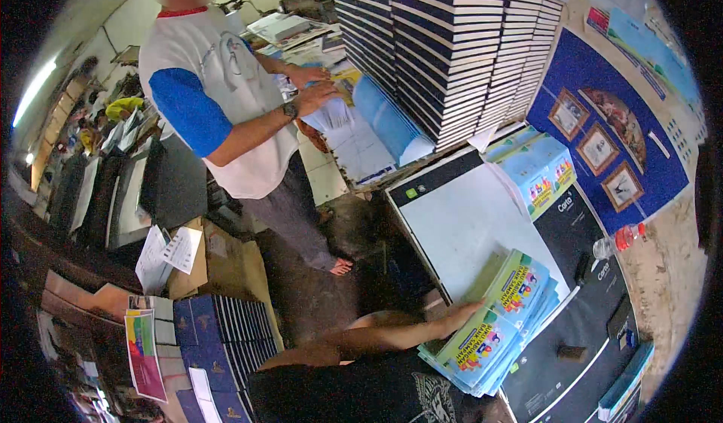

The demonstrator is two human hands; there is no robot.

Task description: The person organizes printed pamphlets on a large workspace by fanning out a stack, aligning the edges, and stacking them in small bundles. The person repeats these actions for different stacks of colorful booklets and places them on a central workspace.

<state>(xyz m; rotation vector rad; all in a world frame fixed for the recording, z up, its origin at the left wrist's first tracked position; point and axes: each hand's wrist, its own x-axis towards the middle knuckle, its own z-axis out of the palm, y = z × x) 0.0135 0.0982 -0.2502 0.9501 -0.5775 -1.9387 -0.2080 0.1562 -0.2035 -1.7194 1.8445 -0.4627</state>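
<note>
My left forearm reaches in from the lower edge, and my left hand (465, 314) grips the edge of a pile of booklet covers (497, 321). The covers are green, yellow and light blue with small cartoon figures, printed two to a sheet. Slightly fanned, the pile lies tilted at the near end of a work table, over a white board (471, 216) and a black board (572, 348). Part of my fingers is hidden behind the covers. My right hand does not show. Farther along the table sits a second stack of similar covers (538, 171).
Across the gap, a person in a white shirt (226, 107) handles blue sheets (388, 114) on another table. Tall stacks of dark-blue books (444, 54) rise there. A clear bottle with a red cap (617, 241) and a small brown block (572, 353) lie at right. Bound books (218, 333) stand lower left.
</note>
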